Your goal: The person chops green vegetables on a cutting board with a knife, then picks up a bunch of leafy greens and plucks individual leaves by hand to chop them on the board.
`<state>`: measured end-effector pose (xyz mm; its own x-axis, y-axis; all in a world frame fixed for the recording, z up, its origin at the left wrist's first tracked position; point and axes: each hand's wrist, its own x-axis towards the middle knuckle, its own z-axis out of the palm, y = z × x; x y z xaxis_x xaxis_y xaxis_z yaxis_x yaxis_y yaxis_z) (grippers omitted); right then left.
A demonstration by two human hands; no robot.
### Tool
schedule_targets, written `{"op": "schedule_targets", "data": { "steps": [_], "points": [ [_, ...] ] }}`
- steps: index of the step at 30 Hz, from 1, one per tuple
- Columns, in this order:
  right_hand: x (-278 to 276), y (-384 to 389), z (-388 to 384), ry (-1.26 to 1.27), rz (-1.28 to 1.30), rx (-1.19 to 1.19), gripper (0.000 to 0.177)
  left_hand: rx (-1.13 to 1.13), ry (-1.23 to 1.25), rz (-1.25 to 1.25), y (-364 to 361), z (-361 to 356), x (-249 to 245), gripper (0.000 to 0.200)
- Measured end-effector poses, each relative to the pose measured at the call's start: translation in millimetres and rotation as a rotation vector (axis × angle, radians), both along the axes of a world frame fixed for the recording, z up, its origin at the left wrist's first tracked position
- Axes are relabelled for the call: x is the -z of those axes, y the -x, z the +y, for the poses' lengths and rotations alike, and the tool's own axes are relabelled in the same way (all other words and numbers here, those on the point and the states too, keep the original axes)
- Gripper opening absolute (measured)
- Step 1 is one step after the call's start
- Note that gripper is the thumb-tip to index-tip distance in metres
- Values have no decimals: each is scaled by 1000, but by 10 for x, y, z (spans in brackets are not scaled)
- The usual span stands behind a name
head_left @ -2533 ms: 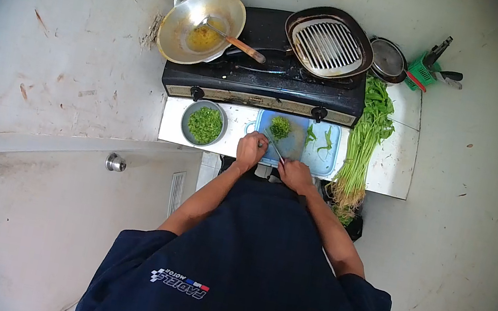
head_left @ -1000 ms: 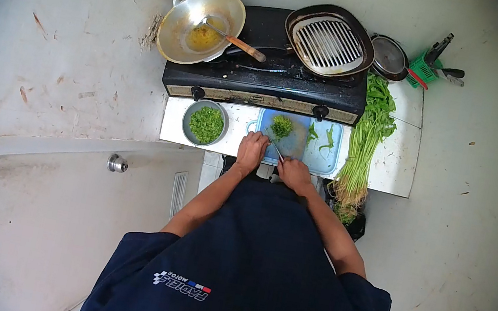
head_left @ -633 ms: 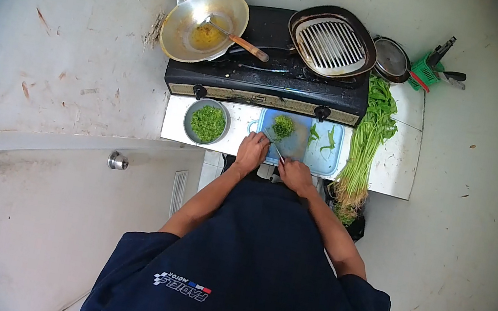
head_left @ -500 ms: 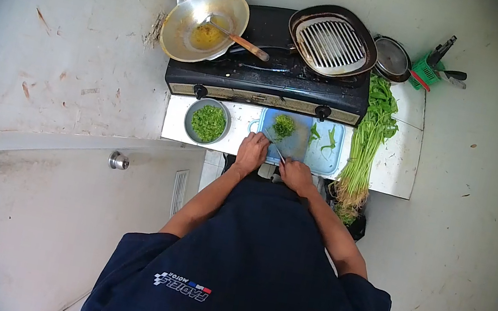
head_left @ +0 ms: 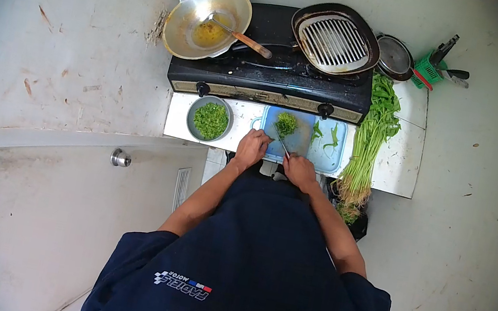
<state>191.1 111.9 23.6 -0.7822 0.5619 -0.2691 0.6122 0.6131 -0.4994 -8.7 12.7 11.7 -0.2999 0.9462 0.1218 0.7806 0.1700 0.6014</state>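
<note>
My right hand point(head_left: 298, 169) is closed around the handle of a knife point(head_left: 284, 147), whose blade points up and left over the blue cutting board point(head_left: 332, 162). At the board's left edge my left hand point(head_left: 253, 146) is closed, fingers curled and pressed down; what lies under the fingertips is hidden. Just beyond the blade sits a heap of finely chopped greens point(head_left: 286, 123). Loose green leaves point(head_left: 332, 138) lie on the right part of the board. Left of my hands stands a grey bowl point(head_left: 189, 121) with chopped greens point(head_left: 210, 121) in it.
Behind the board is a black gas stove point(head_left: 262, 78) bearing a wok point(head_left: 178, 26) with a wooden-handled utensil point(head_left: 252, 45) and a grill pan point(head_left: 298, 27). At right lie a long bunch of rooted greens point(head_left: 369, 137), a small pan point(head_left: 394, 56) and a green basket point(head_left: 425, 72) of utensils.
The knife blade has tilted more toward the chopped heap, and my right hand has shifted slightly up. My left hand stays at the board's edge. The whole view has shifted a little.
</note>
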Motion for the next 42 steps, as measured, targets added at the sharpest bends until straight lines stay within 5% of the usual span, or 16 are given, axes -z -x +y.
{"op": "schedule_targets", "data": {
  "steps": [42],
  "points": [
    [-5, 55, -13, -75, 10, -139, 41, -39, 13, 24, -28, 6, -7, 6]
  ]
}}
